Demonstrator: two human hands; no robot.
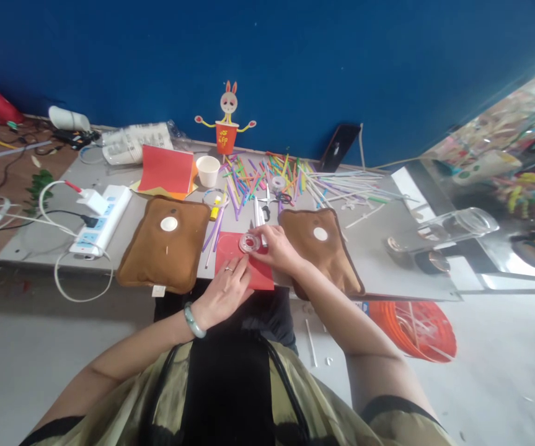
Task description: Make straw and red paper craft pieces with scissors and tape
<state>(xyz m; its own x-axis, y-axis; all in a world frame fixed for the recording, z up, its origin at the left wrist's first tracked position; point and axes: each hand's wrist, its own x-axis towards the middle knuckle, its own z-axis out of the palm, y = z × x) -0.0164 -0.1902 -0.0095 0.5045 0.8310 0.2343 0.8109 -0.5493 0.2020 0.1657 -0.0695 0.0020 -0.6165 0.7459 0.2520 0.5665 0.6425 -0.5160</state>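
A red sheet of paper (262, 276) lies at the front edge of the table. On it rests a clear tape roll (249, 243), ring-shaped, with my right hand (277, 249) closed round its right side. My left hand (226, 293), with a ring and a pale bangle, lies fairly flat on the lower left of the sheet, fingers stretched out just below the roll. Beyond the sheet are a white cutter-like tool (258, 214) and scissors (284, 198). Purple straws (214, 234) lie left of the sheet.
Brown cushions (162, 244) (322, 248) flank the sheet. Behind are colourful straws (248, 179), a white cup (208, 171), red paper (165, 170) and a rabbit figure in a red cup (226, 137). A power strip (102, 222) stands left, a glass jar (462, 224) right, an orange bucket (388, 319) below.
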